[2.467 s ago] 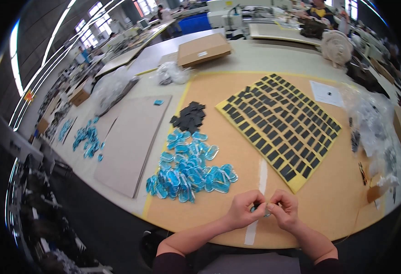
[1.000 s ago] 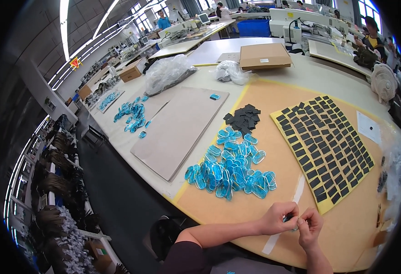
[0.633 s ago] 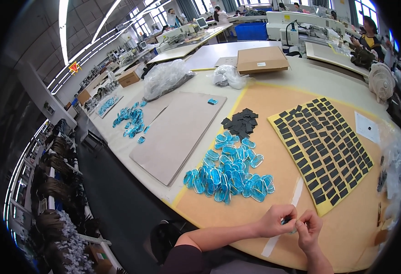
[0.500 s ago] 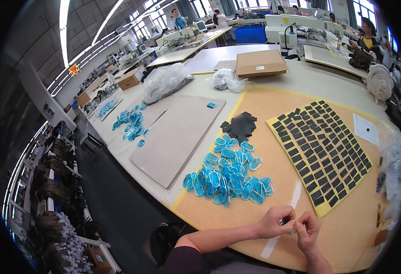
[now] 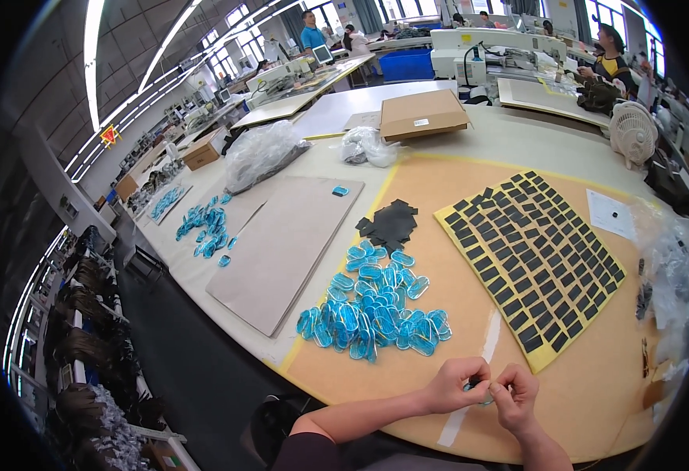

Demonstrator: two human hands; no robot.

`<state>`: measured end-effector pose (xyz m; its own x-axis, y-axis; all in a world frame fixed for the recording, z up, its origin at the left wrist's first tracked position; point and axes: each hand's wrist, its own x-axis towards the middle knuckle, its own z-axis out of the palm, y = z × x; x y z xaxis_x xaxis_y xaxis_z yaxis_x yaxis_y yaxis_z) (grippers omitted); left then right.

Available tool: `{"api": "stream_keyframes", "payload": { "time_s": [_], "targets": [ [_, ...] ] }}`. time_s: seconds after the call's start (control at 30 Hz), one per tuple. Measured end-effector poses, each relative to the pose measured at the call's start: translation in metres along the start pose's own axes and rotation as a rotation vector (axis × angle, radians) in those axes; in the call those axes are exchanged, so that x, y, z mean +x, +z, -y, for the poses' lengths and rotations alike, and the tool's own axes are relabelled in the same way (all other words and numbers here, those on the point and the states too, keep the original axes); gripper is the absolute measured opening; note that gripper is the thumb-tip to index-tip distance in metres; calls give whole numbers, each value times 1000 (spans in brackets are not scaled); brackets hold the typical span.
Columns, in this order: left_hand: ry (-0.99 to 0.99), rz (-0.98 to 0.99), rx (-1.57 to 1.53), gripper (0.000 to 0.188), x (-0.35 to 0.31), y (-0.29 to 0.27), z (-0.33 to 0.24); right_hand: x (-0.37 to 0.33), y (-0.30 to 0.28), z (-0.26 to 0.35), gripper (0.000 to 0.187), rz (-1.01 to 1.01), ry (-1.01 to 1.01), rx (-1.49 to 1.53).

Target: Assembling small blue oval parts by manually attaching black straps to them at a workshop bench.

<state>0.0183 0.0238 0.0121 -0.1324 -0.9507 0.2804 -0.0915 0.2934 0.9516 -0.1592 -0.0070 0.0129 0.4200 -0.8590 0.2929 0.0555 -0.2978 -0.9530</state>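
Note:
Close to the table's front edge, my left hand (image 5: pixel 456 386) and my right hand (image 5: pixel 515 394) meet fingertip to fingertip. Both are closed in a pinch on a small blue oval piece (image 5: pixel 483 397), mostly covered by the fingers, with something black at it. Beyond my left hand lies a loose heap of blue oval pieces (image 5: pixel 376 310) with pale rims. Small black rectangular patches (image 5: pixel 391 225) are piled behind that heap. To the right of the heap, a yellow-edged board (image 5: pixel 544 363) carries rows of the same black patches.
A grey board (image 5: pixel 281 235) lies left of the heap, with one blue piece on it and more scattered beyond. Plastic bags (image 5: pixel 266 153) and a cardboard box (image 5: pixel 423 114) stand further back. A white fan (image 5: pixel 633 135) and clear plastic (image 5: pixel 666 259) line the right side. People work in the background.
The whole view has shifted a little, so the table's contents sit further left. My hands stay pinched together on the blue piece, with only slight finger movement.

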Motion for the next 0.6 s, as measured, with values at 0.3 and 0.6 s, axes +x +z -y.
{"api": "stream_keyframes", "payload": {
  "time_s": [0.3, 0.6],
  "targets": [
    [-28, -5, 12, 5, 0, -5, -1, 1, 3, -3, 13, -17, 21, 40],
    [-66, 35, 0, 6, 6, -5, 0, 6, -5, 1, 11, 78, 27, -37]
  ]
}}
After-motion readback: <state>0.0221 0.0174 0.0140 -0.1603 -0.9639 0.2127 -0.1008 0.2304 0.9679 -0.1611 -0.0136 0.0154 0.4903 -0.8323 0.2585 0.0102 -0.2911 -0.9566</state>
